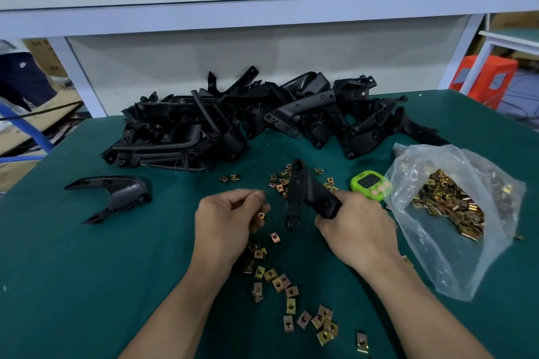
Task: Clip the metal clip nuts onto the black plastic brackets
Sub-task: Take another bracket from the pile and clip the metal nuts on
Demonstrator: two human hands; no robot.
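My right hand (357, 232) grips a black plastic bracket (303, 192) by its lower right end, holding it above the green table. My left hand (227, 218) is just left of the bracket, its curled fingers pinching a brass-coloured clip nut (261, 215). Several loose clip nuts (287, 294) lie scattered on the mat below and between my hands, and more clip nuts (280, 181) lie behind the held bracket.
A big pile of black brackets (250, 122) fills the back of the table (87, 285). A single bracket (116, 192) lies at the left. An open plastic bag of clip nuts (449, 204) sits at the right, a green timer (369, 183) beside it.
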